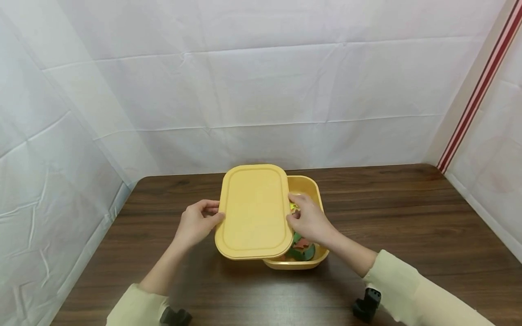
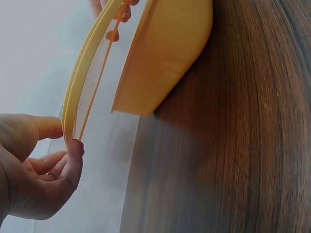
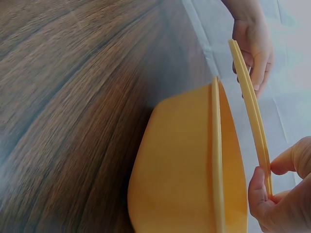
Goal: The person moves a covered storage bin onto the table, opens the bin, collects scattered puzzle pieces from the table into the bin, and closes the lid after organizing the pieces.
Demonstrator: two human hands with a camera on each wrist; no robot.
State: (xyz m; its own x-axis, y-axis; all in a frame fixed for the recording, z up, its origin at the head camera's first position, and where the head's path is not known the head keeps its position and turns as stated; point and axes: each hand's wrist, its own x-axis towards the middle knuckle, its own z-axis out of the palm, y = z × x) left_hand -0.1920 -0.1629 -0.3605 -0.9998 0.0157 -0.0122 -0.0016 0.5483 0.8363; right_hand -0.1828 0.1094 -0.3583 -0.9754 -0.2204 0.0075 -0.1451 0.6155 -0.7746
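Observation:
Both hands hold a yellow rectangular lid (image 1: 253,210) with rounded corners. My left hand (image 1: 199,222) pinches its left edge between thumb and fingers, and my right hand (image 1: 308,219) pinches the right edge. Below the lid stands a yellow box (image 1: 303,184), offset to the right, its left part hidden under the lid. Inside the box show green and reddish-brown pieces (image 1: 302,248) and a bit of bright yellow. In the left wrist view a gap separates the lid (image 2: 73,97) from the box (image 2: 165,53). The right wrist view shows the lid (image 3: 252,111) clear of the box rim (image 3: 216,155) too.
The box rests on a dark brown wooden table (image 1: 387,213) near its far edge. White cloth (image 1: 261,90) hangs behind and at the sides, with a red-striped band (image 1: 481,86) at the right. Black devices (image 1: 367,304) sit at the sleeve cuffs.

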